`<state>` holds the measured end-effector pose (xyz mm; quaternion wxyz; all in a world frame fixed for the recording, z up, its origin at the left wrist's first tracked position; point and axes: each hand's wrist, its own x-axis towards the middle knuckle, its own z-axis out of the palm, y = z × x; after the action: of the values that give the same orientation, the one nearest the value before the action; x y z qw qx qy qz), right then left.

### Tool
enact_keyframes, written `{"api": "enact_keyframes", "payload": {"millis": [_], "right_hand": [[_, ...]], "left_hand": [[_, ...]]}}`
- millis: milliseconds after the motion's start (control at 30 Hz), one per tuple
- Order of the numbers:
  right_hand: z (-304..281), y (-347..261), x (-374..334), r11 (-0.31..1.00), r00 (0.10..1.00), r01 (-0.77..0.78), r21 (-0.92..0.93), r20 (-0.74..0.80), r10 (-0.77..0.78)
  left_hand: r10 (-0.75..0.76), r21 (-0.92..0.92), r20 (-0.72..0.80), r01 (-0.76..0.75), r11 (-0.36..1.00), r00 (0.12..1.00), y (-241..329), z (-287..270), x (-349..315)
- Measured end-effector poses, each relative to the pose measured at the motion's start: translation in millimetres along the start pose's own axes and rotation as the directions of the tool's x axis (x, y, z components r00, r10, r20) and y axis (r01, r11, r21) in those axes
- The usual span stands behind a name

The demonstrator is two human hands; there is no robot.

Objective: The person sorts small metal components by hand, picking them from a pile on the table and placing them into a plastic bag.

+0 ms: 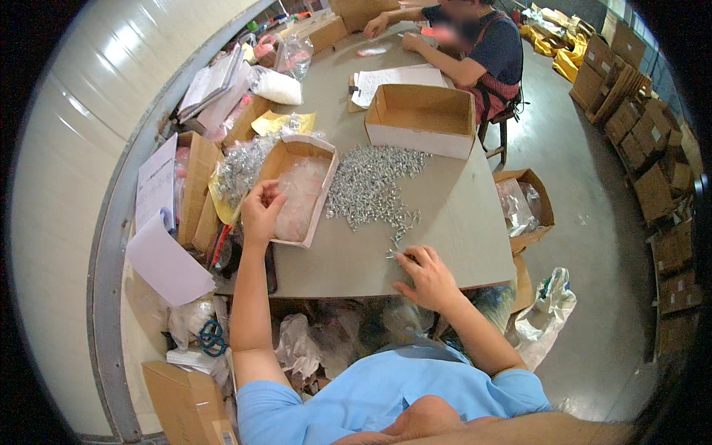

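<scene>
My left hand (262,211) is at the left rim of a shallow cardboard box (320,215) with white outer sides. Its fingers are bent and the thumb lies close to them; anything between them is too small to make out. Clear plastic bags (300,194) lie inside this box. To its right a wide heap of small silvery screws (367,182) spreads over the grey table (452,215), thinning into a trail toward me. My right hand (429,280) is at the near end of that trail, fingertips by a few screws, thumb held apart from the fingers.
An open, larger cardboard box (420,135) stands behind the heap, near a clipboard with papers (397,80). Across the table sits another person (482,55). Bags, papers and cartons crowd the left side. A carton with plastic bags (525,208) stands beyond the right edge.
</scene>
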<state>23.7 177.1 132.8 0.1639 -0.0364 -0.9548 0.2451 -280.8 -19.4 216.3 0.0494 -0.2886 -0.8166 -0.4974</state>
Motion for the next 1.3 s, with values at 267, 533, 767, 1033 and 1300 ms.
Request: {"api": "enact_keyframes", "payload": {"millis": [267,533,767,1033,1300], "right_hand": [[-16,18,-13,0.876,0.955,-0.212,0.434,-0.097,0.280],[-12,15,-9,0.915,0.959,-0.239,0.325,-0.067,0.274],[-9,12,6,0.977,0.978,-0.153,0.151,-0.116,0.171],[-4,10,3,0.982,0.969,-0.181,0.055,-0.162,0.187],[-17,-13,-17,0.955,0.969,-0.237,0.181,0.119,0.218]], "left_hand": [[-0.045,-0.317,0.225,0.117,0.941,0.973,60,24,-118],[-0.251,-0.473,0.593,0.582,0.661,0.766,31,44,-206],[-0.238,-0.330,0.805,0.744,0.581,0.544,-4,56,-259],[-0.112,-0.035,0.918,0.359,0.933,0.380,-51,139,-303],[-0.073,-0.156,0.937,0.598,0.786,0.340,-11,163,-296]]}}
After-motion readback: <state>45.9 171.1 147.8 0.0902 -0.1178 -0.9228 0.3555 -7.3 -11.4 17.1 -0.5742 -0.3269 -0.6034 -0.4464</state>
